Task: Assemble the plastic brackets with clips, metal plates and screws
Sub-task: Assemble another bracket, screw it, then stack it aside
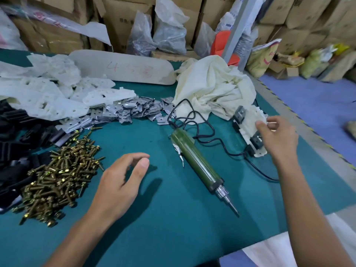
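Note:
A white plastic bracket point(248, 122) with black clips and metal plates fitted lies at the right of the green table. My right hand point(277, 135) rests over its near end, fingers loosely spread; whether it grips the bracket I cannot tell. My left hand point(121, 182) hovers over the table's middle, fingers loosely curled, holding nothing. To the left lie a heap of brass screws point(57, 178), a spread of metal plates point(123, 110), a pile of white brackets point(48, 93) and black clips point(17, 143). A green electric screwdriver point(198, 162) lies between my hands.
The screwdriver's black cable point(194, 120) loops toward a crumpled cream cloth point(215, 87). A long white panel point(125, 66) lies at the back. Cardboard boxes point(119, 20) and plastic bags stand behind the table. The table edge point(285, 112) runs along the right, with blue floor beyond.

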`<action>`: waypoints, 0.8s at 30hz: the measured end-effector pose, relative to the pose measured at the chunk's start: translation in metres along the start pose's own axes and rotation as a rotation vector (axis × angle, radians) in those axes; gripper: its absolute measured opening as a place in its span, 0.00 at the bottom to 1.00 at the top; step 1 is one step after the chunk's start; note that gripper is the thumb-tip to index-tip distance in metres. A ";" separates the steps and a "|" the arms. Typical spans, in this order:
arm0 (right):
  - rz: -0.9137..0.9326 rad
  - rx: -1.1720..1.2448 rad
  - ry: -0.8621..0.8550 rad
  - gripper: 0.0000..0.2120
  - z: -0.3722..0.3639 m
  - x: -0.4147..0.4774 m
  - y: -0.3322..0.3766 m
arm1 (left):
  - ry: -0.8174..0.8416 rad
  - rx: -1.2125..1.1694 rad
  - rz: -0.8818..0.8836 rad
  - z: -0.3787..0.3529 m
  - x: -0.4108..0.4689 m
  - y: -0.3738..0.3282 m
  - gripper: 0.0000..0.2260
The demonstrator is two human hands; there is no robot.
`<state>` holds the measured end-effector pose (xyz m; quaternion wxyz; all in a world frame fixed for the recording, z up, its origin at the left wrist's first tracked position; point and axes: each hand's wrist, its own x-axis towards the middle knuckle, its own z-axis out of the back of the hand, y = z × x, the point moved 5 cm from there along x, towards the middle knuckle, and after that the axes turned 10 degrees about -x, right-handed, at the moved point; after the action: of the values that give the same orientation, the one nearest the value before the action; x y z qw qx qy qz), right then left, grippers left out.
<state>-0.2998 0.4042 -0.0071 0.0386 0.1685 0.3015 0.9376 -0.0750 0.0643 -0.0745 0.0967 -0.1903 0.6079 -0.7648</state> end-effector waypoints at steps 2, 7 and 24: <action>-0.047 -0.040 0.047 0.10 -0.006 0.003 -0.008 | -0.002 0.002 -0.001 0.000 0.001 0.000 0.20; -0.083 -0.101 0.079 0.17 -0.013 0.004 -0.016 | 0.018 0.032 0.002 -0.002 0.000 0.004 0.18; 0.038 -0.415 0.030 0.25 -0.026 0.003 -0.015 | 0.040 0.119 0.003 -0.003 -0.001 0.008 0.12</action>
<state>-0.3119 0.4021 -0.0347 0.0501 0.1486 0.0992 0.9826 -0.0755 0.0652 -0.0832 0.0969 -0.1679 0.5633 -0.8032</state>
